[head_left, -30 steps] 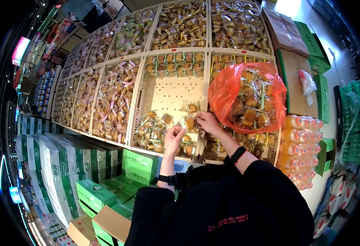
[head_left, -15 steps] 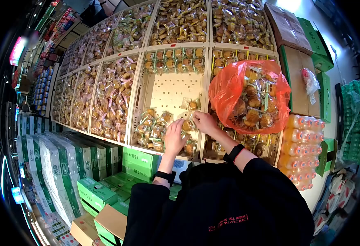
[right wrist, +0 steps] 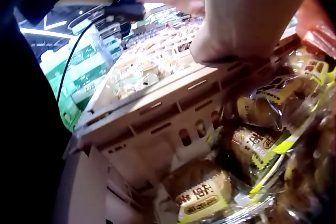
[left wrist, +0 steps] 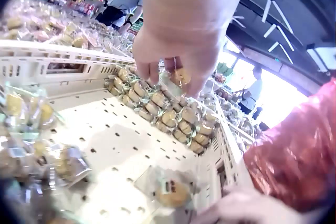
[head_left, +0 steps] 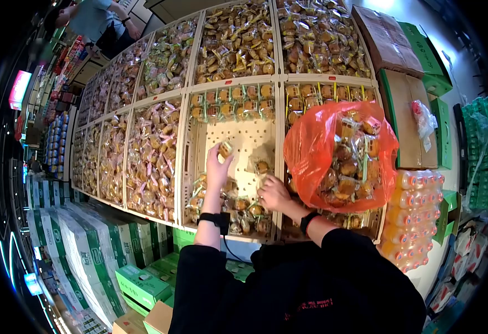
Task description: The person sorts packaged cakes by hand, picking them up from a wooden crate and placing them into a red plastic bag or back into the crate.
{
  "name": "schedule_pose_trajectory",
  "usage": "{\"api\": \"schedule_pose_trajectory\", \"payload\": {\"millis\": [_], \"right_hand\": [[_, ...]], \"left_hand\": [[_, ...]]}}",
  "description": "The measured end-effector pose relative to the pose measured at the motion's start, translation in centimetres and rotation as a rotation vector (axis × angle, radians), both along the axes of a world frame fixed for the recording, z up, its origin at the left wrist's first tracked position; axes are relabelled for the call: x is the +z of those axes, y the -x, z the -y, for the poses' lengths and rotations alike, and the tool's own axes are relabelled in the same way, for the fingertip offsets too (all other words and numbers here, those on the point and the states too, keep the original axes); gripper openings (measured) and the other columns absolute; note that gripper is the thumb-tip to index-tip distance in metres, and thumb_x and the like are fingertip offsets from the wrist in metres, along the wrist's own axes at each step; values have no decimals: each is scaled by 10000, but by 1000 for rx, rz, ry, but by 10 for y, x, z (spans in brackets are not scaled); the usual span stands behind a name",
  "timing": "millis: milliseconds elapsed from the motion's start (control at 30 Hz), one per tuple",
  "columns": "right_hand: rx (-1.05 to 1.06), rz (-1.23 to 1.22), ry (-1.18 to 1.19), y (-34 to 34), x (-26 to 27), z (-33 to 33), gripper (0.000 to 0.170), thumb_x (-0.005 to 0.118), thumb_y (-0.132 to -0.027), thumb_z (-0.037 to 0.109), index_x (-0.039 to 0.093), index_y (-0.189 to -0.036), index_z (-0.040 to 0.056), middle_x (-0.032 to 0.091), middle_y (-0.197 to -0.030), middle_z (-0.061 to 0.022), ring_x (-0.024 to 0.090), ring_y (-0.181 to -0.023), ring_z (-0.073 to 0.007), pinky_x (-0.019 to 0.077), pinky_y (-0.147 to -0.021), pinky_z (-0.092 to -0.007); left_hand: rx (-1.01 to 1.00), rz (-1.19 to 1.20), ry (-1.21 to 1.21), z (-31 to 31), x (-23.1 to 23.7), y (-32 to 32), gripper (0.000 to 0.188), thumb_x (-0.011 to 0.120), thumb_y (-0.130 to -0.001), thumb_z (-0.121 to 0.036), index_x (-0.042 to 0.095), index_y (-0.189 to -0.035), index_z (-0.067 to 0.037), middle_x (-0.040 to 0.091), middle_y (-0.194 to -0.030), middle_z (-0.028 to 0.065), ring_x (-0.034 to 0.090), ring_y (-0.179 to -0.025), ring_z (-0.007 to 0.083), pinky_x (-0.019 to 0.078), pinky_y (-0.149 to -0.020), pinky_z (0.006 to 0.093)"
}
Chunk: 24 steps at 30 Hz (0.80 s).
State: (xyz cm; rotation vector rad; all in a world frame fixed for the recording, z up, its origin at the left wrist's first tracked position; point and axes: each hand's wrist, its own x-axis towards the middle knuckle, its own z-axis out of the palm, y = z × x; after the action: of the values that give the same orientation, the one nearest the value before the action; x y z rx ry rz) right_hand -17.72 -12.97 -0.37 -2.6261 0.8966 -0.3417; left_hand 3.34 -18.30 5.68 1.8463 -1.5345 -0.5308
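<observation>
My left hand (head_left: 217, 168) pinches a small plastic-wrapped cake (head_left: 225, 148) above the bare middle of the beige crate (head_left: 230, 133). In the left wrist view the same wrapped cake (left wrist: 181, 76) shows between thumb and fingers. My right hand (head_left: 275, 193) is low by that crate's right wall, its fingertips close to another wrapped cake (head_left: 261, 166) lying on the crate floor. Whether these fingers hold anything, I cannot tell. Neat rows of wrapped cakes (head_left: 233, 103) stand along the far end, and a loose heap (head_left: 244, 214) lies at the near end.
A red plastic bag (head_left: 310, 161) full of wrapped cakes sits on the crate to the right. More filled crates (head_left: 154, 156) spread left and behind. Bottled drinks (head_left: 416, 217) and cartons (head_left: 408, 117) stand at right, green boxes (head_left: 144, 284) at front left. A person (head_left: 96, 25) stands far left.
My left hand has moved away from the right hand, forward and left over the crate, carrying a wrapped cake. The right hand stays near the right wall. The head view has shifted slightly.
</observation>
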Motion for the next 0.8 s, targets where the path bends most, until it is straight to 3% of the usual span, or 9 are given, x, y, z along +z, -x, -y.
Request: {"api": "schedule_pose_trajectory", "payload": {"millis": [33, 100, 200, 233, 467, 533, 600, 667, 800], "right_hand": [[-4, 1, 4, 0, -6, 0, 143, 571, -784, 233, 625, -773, 101, 609, -714, -60, 564, -840, -202, 367, -918, -357], [-62, 219, 7, -1, -12, 0, 112, 581, -733, 206, 602, -734, 95, 598, -695, -58, 555, -783, -205, 380, -896, -364], [-56, 211, -73, -3, -9, 2, 144, 600, -688, 205, 527, -694, 81, 549, -663, -60, 541, -747, -229, 379, -915, -377], [-49, 247, -94, 1, 2, 3, 164, 603, -677, 187, 474, -650, 89, 529, -645, -52, 533, -726, -227, 391, -882, -380], [-69, 418, -26, 0, -1, 6, 117, 605, -670, 176, 583, -723, 75, 529, -640, -52, 523, -673, -239, 417, -821, -413], [-45, 15, -16, -1, 11, 9, 132, 618, -665, 187, 590, -730, 76, 516, -620, -54, 529, -662, -229, 425, -852, -425], [-45, 2, -39, 1, 6, 7, 134, 631, -665, 191, 569, -718, 84, 511, -640, -52, 534, -696, -215, 417, -892, -408], [-55, 358, -46, 2, -3, 4, 132, 634, -666, 174, 540, -706, 91, 511, -673, -48, 535, -732, -215, 411, -895, -396], [-49, 359, -63, 1, -9, 2, 142, 637, -663, 163, 519, -700, 94, 511, -698, -40, 537, -763, -213, 404, -904, -390]], "left_hand": [[-4, 1, 4, 18, -1, 0, 548, 696, -764, -145, 449, -1236, -14, 505, -1208, 124, 551, -1043, 235, 456, -864, 321], [136, -538, -110, 54, 9, 9, 564, 703, -756, -113, 437, -1239, -1, 525, -1166, 108, 567, -1006, 209, 472, -833, 305], [10, -543, -66, 105, -9, 10, 574, 702, -770, -132, 420, -1253, -3, 520, -1174, 108, 572, -978, 183, 475, -810, 276], [-23, -501, -96, 119, -11, 11, 580, 708, -758, -126, 425, -1250, -10, 525, -1170, 114, 565, -993, 197, 470, -827, 293], [-71, -196, -198, 175, -40, 2, 578, 708, -705, -104, 461, -1219, -8, 554, -1127, 126, 554, -991, 214, 447, -849, 316], [-104, -158, -215, 184, -57, -10, 602, 722, -709, -163, 465, -1241, -49, 567, -1146, 112, 545, -1035, 206, 425, -885, 304], [-172, -149, -266, 188, -62, -14, 615, 720, -712, -173, 459, -1254, -47, 559, -1170, 108, 539, -1054, 206, 417, -900, 305], [-175, -101, -218, 188, -68, -17, 585, 698, -691, -134, 479, -1221, -17, 559, -1145, 131, 551, -1036, 242, 435, -888, 331], [-294, 230, -166, 187, -51, -17, 582, 668, -702, -189, 475, -1236, -62, 528, -1195, 127, 522, -1066, 301, 439, -901, 397]]}}
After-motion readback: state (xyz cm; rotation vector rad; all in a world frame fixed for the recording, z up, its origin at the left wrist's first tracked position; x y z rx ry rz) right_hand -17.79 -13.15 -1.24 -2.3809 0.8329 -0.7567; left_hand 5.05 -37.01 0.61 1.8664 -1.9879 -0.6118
